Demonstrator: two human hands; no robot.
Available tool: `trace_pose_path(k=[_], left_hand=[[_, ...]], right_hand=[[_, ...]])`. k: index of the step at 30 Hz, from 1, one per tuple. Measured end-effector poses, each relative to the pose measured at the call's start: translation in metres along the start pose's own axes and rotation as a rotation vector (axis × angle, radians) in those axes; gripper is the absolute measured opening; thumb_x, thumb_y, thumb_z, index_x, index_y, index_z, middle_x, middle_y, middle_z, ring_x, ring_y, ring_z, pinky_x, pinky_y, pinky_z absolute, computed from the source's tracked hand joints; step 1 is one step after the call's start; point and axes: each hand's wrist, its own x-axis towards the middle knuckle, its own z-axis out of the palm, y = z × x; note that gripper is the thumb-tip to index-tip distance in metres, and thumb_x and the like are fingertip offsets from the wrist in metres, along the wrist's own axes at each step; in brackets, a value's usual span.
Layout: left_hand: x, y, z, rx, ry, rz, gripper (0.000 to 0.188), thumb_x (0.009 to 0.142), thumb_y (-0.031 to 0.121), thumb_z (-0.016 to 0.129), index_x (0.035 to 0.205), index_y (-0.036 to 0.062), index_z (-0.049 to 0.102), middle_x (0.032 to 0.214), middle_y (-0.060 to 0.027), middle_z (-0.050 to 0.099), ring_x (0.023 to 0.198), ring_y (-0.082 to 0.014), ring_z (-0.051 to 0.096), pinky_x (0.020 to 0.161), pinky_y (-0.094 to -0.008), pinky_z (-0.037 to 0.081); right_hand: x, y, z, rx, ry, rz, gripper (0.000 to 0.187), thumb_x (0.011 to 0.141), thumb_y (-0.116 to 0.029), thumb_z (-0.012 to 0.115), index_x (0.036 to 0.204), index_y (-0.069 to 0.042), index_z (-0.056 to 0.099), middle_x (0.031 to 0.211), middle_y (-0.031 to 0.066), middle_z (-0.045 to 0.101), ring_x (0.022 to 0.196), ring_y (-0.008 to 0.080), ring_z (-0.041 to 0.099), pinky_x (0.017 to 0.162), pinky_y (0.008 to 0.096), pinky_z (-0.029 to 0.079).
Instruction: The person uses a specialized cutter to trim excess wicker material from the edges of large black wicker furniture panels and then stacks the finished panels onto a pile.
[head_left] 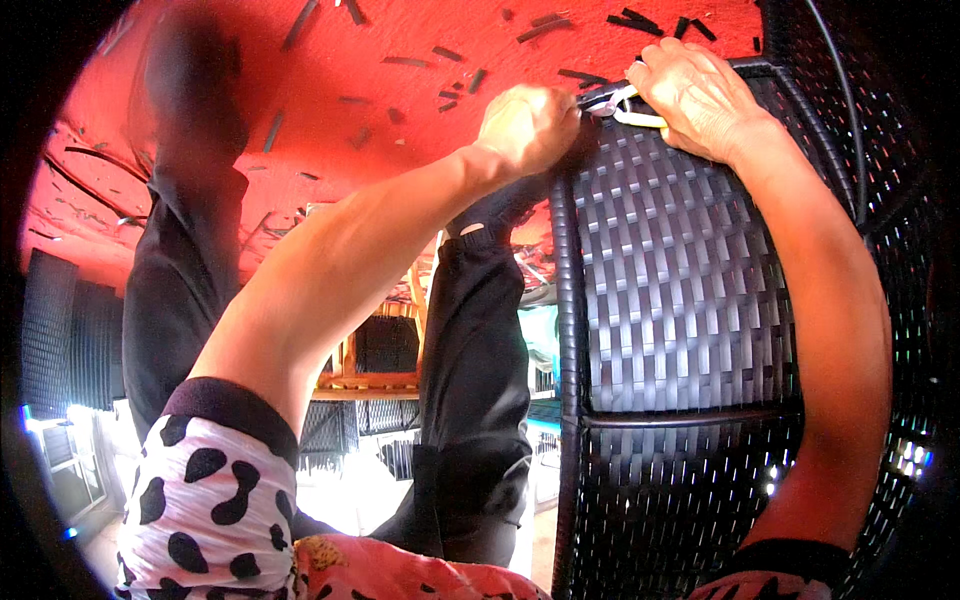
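My right hand (700, 100) is closed around the pale handles of a pair of cutting pliers (620, 104). The jaws point left, along the end edge of a black woven rattan piece of furniture (690, 270). Close to the jaws, my left hand (525, 130) is curled into a fist at the corner of the woven panel. Its fingers face away from view, so what they grip is hidden. Flat dark strands are woven across the panel, held between round wrapped frame bars (690, 418).
Short black strip offcuts (545, 28) lie scattered over the red floor (340, 90). My dark-trousered legs (475, 370) stretch out left of the furniture. A wooden frame (370, 385) and more dark woven pieces (65, 320) stand beyond. A black strand (845, 90) loops at the right.
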Motion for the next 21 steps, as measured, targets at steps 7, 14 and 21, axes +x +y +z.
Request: trace_pose_path(k=[7, 14, 21], left_hand=[[-0.008, -0.014, -0.003, -0.132, -0.007, 0.042, 0.017, 0.075, 0.019, 0.05, 0.071, 0.0047, 0.058, 0.07, -0.0184, 0.058, 0.068, -0.0382, 0.056, 0.059, -0.0453, 0.045], [-0.008, -0.016, -0.008, -0.013, -0.038, 0.036, 0.018, 0.079, 0.021, 0.052, 0.08, 0.0031, 0.057, 0.074, -0.0166, 0.058, 0.071, -0.0341, 0.057, 0.061, -0.0395, 0.046], [0.001, -0.008, -0.016, 0.141, -0.082, 0.197, 0.017, 0.079, 0.021, 0.048, 0.079, 0.0065, 0.056, 0.074, -0.0147, 0.056, 0.071, -0.0348, 0.056, 0.06, -0.0432, 0.045]], right_hand=[[-0.006, 0.003, 0.003, 0.027, 0.06, -0.053, 0.034, 0.054, -0.004, 0.066, 0.083, -0.003, 0.049, 0.083, 0.0109, 0.053, 0.086, 0.0275, 0.053, 0.074, 0.0374, 0.045], [-0.008, 0.006, -0.003, -0.002, 0.095, -0.07, 0.038, 0.054, -0.004, 0.066, 0.088, -0.004, 0.051, 0.089, 0.011, 0.052, 0.09, 0.0274, 0.051, 0.078, 0.0374, 0.043], [-0.005, -0.001, -0.004, 0.003, 0.023, -0.043, 0.036, 0.055, -0.002, 0.065, 0.089, -0.003, 0.053, 0.091, 0.0103, 0.052, 0.092, 0.0264, 0.05, 0.079, 0.0365, 0.043]])
